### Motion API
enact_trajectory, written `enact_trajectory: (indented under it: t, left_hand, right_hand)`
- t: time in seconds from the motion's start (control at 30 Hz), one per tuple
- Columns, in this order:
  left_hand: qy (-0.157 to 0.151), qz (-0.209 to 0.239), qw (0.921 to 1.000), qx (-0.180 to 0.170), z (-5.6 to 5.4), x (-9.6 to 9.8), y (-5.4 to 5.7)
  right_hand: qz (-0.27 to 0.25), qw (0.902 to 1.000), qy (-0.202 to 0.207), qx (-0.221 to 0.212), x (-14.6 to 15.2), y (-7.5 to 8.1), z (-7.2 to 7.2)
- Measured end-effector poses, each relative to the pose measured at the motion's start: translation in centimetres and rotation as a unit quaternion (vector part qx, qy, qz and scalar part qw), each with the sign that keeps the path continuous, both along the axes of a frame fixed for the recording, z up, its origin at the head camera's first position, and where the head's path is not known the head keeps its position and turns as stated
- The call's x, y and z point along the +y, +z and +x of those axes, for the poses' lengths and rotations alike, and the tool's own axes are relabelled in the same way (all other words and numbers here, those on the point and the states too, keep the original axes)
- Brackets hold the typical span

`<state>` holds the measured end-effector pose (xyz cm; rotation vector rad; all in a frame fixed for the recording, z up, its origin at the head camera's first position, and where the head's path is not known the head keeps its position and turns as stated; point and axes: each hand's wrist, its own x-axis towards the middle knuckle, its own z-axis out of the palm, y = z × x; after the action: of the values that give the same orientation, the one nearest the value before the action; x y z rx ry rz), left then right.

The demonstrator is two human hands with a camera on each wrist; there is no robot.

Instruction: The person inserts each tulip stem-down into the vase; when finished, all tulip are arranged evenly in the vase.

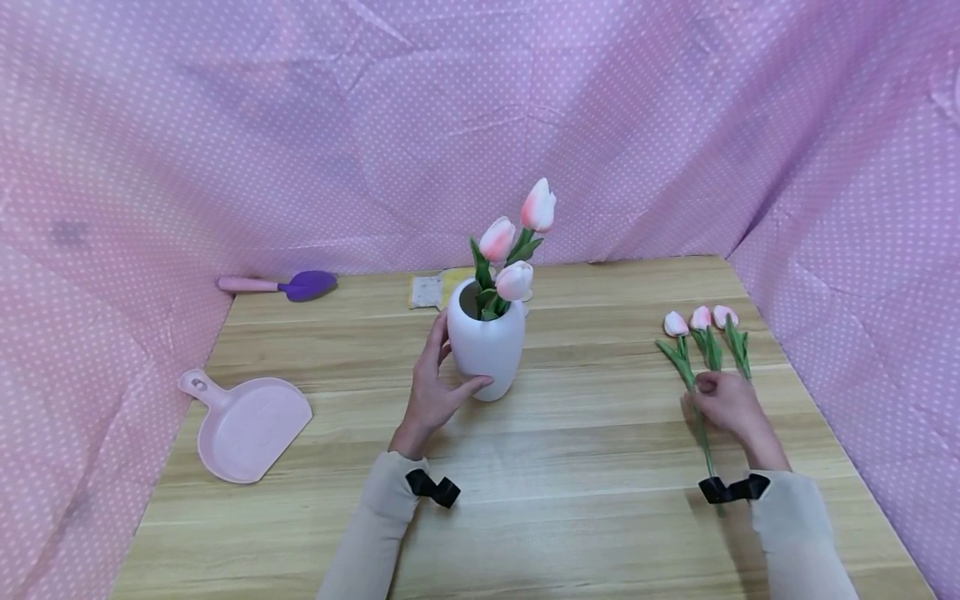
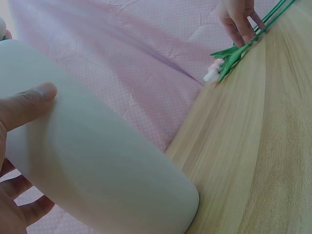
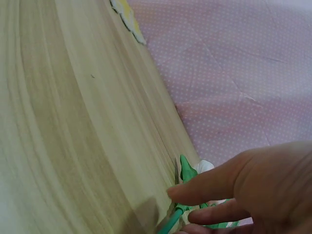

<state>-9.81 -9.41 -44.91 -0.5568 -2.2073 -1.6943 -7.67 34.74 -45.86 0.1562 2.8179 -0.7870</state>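
Observation:
My left hand (image 1: 433, 390) grips a white vase (image 1: 491, 346) from its left side, thumb across the front. Several fingers curl behind it in the left wrist view. Out of the vase mouth rise three pink-and-white tulips (image 1: 514, 282) with green leaves. Over on the right of the table, my right hand (image 1: 731, 408) pinches the stem of the leftmost of three lying tulips (image 1: 684, 367). That green stem (image 3: 170, 222) passes between thumb and fingers in the right wrist view. The other two tulips (image 1: 707, 346) lie beside it, their lower stems hidden by the hand.
On the wooden table (image 1: 570, 500), a pink dustpan (image 1: 255, 425) lies at the left. A purple trowel (image 1: 309, 286) with a pink handle is at the back left edge. Behind the vase lies a yellow-and-white flat item (image 1: 427, 292), partly hidden. Pink dotted cloth (image 1: 420, 125) surrounds the table.

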Motion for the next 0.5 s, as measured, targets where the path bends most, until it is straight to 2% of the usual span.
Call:
enact_trajectory:
  t: [0.3, 0.5]
  left_hand:
    - [0.002, -0.003, 1.0, -0.005, -0.01, 0.01, 0.05]
    - [0.0, -0.004, 1.0, -0.005, -0.01, -0.02, 0.06]
  right_hand:
    - [0.027, 0.9988, -0.007, -0.041, -0.12, -0.17, -0.18]
    - [0.031, 0.999, -0.012, -0.031, -0.3, -0.21, -0.29]
